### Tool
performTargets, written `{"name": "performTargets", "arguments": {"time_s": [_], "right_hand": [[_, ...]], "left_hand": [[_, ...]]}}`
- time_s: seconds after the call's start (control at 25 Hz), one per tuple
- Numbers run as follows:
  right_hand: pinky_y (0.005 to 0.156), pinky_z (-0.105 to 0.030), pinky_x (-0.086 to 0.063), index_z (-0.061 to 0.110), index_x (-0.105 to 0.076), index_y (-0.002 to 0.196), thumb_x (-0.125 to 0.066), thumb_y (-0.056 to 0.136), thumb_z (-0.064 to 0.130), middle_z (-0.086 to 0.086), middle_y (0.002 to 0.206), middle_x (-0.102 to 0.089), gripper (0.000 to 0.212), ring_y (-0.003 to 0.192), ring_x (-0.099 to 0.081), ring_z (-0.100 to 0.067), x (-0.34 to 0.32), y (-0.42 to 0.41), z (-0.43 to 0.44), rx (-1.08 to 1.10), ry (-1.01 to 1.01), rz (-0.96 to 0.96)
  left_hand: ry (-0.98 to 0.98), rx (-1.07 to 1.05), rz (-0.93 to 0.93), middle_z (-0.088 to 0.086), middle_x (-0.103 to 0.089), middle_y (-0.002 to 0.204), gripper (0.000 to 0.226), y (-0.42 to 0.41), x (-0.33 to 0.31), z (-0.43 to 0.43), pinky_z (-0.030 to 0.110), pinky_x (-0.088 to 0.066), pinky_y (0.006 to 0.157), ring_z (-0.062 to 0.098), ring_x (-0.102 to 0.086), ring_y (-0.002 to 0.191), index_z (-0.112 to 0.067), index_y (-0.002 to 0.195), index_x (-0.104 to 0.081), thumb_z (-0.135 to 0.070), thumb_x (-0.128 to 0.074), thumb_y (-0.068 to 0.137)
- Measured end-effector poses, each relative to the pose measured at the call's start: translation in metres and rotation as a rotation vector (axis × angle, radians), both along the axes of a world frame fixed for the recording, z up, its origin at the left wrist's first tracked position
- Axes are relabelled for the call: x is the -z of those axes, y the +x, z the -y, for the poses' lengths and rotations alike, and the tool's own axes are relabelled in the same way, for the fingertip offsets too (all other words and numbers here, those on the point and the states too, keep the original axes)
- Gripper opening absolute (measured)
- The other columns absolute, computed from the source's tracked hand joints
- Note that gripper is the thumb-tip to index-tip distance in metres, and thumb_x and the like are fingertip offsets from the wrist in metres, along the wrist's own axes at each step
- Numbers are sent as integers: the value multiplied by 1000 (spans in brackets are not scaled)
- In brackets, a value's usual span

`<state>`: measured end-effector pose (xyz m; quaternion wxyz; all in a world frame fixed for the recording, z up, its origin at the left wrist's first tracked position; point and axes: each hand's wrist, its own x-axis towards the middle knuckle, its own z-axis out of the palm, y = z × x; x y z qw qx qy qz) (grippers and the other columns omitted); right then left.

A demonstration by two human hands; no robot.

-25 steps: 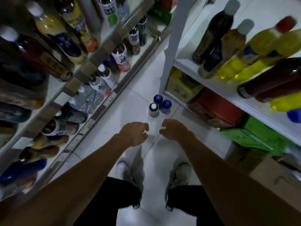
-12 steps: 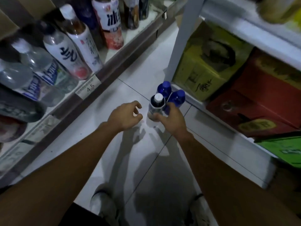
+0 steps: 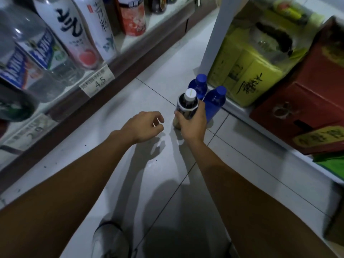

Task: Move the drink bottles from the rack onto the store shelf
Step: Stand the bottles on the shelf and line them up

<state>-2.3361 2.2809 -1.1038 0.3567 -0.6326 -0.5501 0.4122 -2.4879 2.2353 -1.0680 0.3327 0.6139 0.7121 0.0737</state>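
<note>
Fingers (image 3: 202,107) of my right hand (image 3: 193,125) are curling round the dark bottle (image 3: 186,108), gripping it about its middle, just below its white cap (image 3: 190,94). The bottle is leaning a little, low over the tiled floor (image 3: 115,164), and I cannot tell whether its base is touching the tiles.

My left hand (image 3: 143,127) is hovering just beside it, apart from the bottle, its fingers hanging loosely curled and holding nothing.

Just behind the dark bottle a blue bottle (image 3: 215,103) is standing upright on the floor, and a second blue bottle (image 3: 200,86) is standing next to it. Both are sitting close against the foot of the rack (image 3: 238,108) on my right, between its white post (image 3: 214,43) and a yellow pack (image 3: 247,75). A red carton (image 3: 301,108) is lying beside that pack.

On my left the store shelf (image 3: 130,58) is carrying a row of bottles, with a price tag (image 3: 97,82) reading 4.5 on its edge.
</note>
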Motion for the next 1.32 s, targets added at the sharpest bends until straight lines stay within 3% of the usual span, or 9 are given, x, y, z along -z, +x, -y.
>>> {"name": "performTargets", "arguments": {"time_s": [0.24, 0.36, 0.48, 0.6, 0.72, 0.92, 1.04, 1.2, 1.32], "right_hand": [[105, -40, -47, 15, -51, 131, -78, 80, 24, -1, 128, -58, 59, 116, -57, -14, -3, 0, -5, -28, -15, -147], [100, -43, -52, 17, -53, 127, -77, 80, 31, -1, 124, -63, 55, 114, -61, -14, -7, -5, -11, -112, -60, -243], [97, -44, -54, 14, -54, 127, -77, 82, 29, -3, 122, -67, 53, 113, -64, -18, -32, -7, -17, -123, -135, -379], [92, -36, -57, 13, -53, 130, -74, 87, 25, -3, 121, -68, 49, 109, -66, -18, -73, -7, -19, -124, -227, -404], [71, -29, -59, 14, -55, 126, -71, 89, 25, -2, 111, -70, 41, 97, -70, -17, -120, -4, -18, -127, -330, -450], [52, -19, -50, 6, -55, 118, -71, 90, 21, -2, 93, -68, 35, 70, -67, -14, -213, -3, -12, -141, -415, -517], [46, -16, -46, 6, -60, 107, -71, 90, 24, -2, 83, -68, 26, 63, -64, -12, -272, -1, -6, -148, -453, -520], [54, -25, -53, 1, -63, 113, -72, 88, 35, -10, 95, -74, 43, 74, -70, -22, -362, 12, 1, -180, -507, -537], [81, -46, -60, 4, -65, 114, -69, 90, 36, -14, 104, -74, 40, 93, -73, -32, -433, 20, 1, -191, -528, -571]], "left_hand": [[11, -126, 62, 4, -65, 113, 30, -6, -6, 2, 38, -53, 85, 20, -61, 93, -21, 120, -58, -30, -55, 91], [-47, -146, 81, 3, -60, 122, 46, -5, -6, 0, 38, -52, 86, 21, -60, 98, -22, 130, -49, -37, -61, 88], [-88, -326, 290, 5, -51, 126, 66, -2, -20, 4, 35, -50, 85, 23, -57, 104, -21, 142, -35, -34, -68, 85], [-60, -562, 516, 7, -47, 126, 71, 2, -58, 3, 32, -46, 82, 23, -54, 107, -19, 144, -31, -26, -70, 85], [-97, -521, 499, 3, -47, 127, 70, 5, -103, 5, 29, -47, 78, 21, -53, 109, -21, 144, -35, -23, -72, 84], [-112, -1052, 899, 7, -60, 126, 69, 9, -200, 20, 25, -47, 57, 10, -64, 80, -23, 144, -37, -5, -66, 84], [-126, -1050, 890, 3, -67, 114, 51, 13, -255, 29, 23, -50, 61, 7, -63, 81, -21, 134, -51, -9, -65, 87], [-263, -857, 872, -3, -70, 110, 32, 16, -341, 53, 41, -48, 98, 19, -62, 107, -30, 114, -65, -31, -71, 83], [-312, -726, 939, -3, -73, 105, 25, 25, -410, 62, 43, -50, 97, 19, -66, 103, -27, 106, -69, -35, -70, 83]]}}
